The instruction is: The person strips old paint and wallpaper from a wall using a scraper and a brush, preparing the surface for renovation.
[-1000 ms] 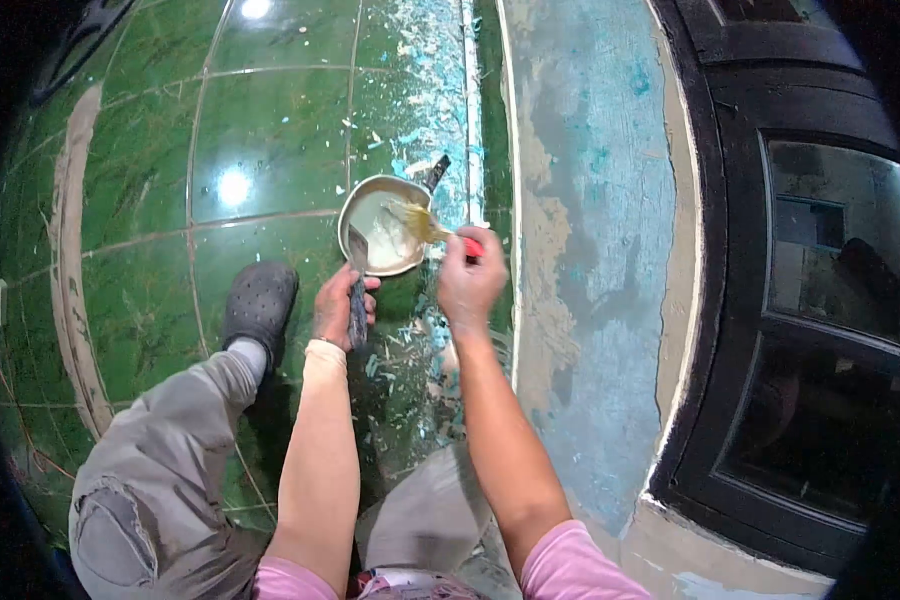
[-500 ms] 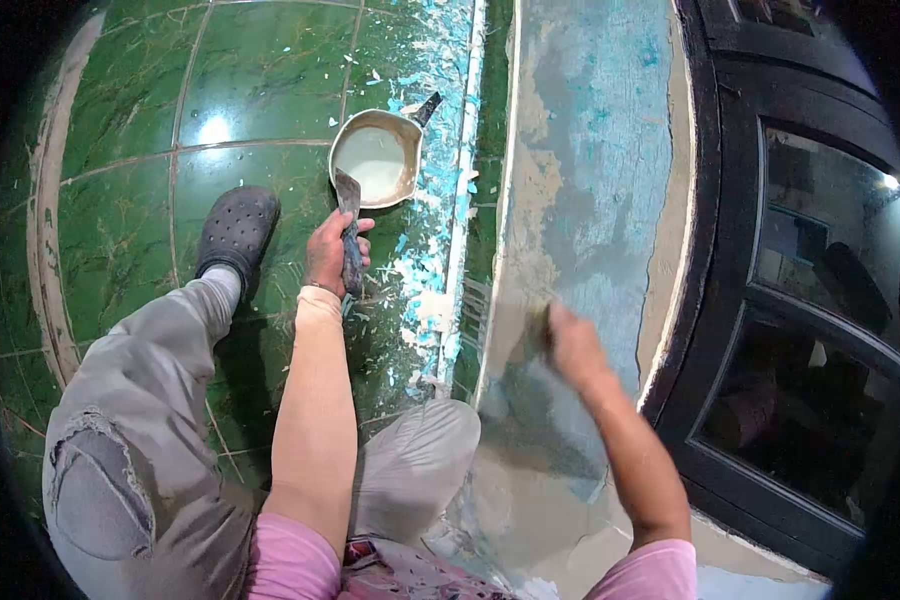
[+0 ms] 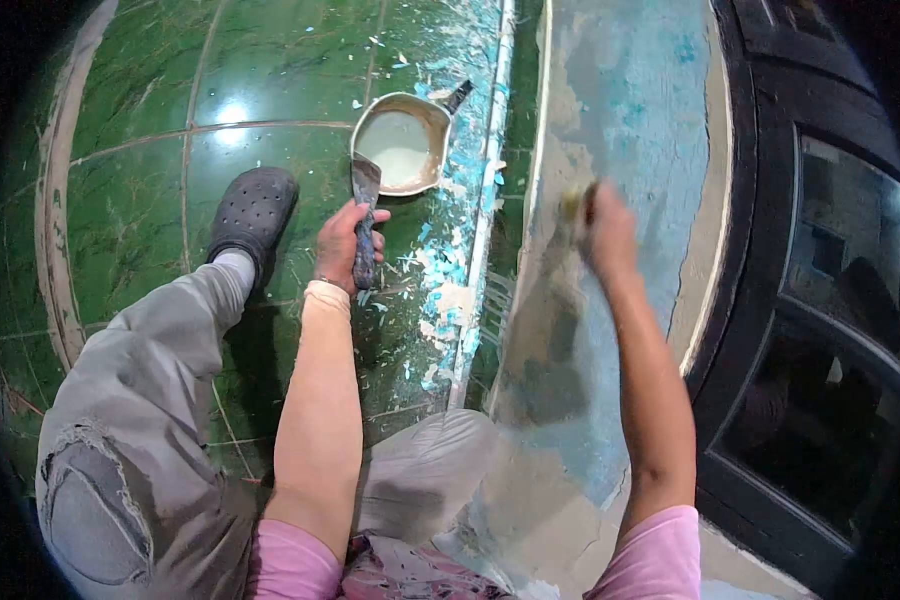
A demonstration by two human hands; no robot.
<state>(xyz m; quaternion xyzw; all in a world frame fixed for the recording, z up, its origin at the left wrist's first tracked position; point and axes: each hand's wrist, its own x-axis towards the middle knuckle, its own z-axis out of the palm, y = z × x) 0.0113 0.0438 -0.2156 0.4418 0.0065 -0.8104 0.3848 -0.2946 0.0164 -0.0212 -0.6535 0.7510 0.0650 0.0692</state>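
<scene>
1. Green floor tiles (image 3: 140, 210) are filling the left side of the head view; pale and turquoise flakes (image 3: 453, 300) are lying near the foot of a patchy blue-grey wall (image 3: 630, 110), which a dark frame (image 3: 760, 130) with glass panes is bordering.

2. Right hand (image 3: 611, 225): it is grasping a brush (image 3: 571, 205) over the wall. Blur is hiding the exact grip and any contact of the bristles.

3. Technique (judgement): good brushing is probably depending on light, even, overlapping strokes, a loose wrist, and bristles that are carrying enough liquid without dripping.

4. Left hand (image 3: 342, 243): its fingers are curling round the handle of a scraper (image 3: 366, 205), whose blade is overlapping the pot's near rim; whether they are touching cannot be told.

5. Position: the pot (image 3: 436, 140), holding whitish liquid (image 3: 395, 150), is standing on the floor tiles just beyond the left hand and well apart from the right; its handle is pointing away from the person.
</scene>
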